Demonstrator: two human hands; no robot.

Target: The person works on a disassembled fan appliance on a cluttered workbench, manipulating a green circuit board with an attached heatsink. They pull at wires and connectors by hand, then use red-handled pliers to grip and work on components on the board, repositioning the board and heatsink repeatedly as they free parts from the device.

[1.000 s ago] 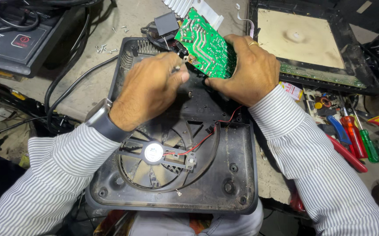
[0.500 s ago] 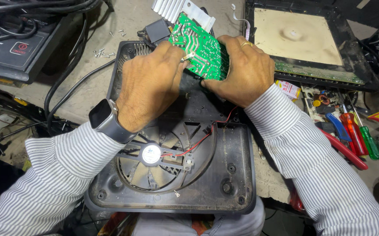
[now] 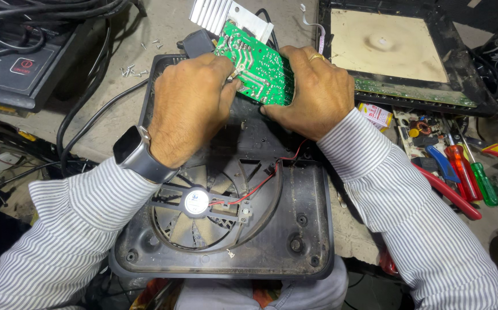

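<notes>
The person is working over the black plastic base shell [image 3: 295,229] of an opened induction cooker, lying on the table [image 3: 36,123] with its round cooling fan [image 3: 197,202] exposed. Both hands are holding the green circuit board [image 3: 257,69] tilted above the shell's far end — the left hand [image 3: 188,106] closed on its near edge, the right hand [image 3: 312,89] cupping its right side. Judging by this, the board is being lifted free or turned over; the next move probably calls for minding the red and black fan wires [image 3: 263,178]. A small yellow-and-red packet [image 3: 375,113] is lying just right of the right cuff — its print is too small to matter.
</notes>
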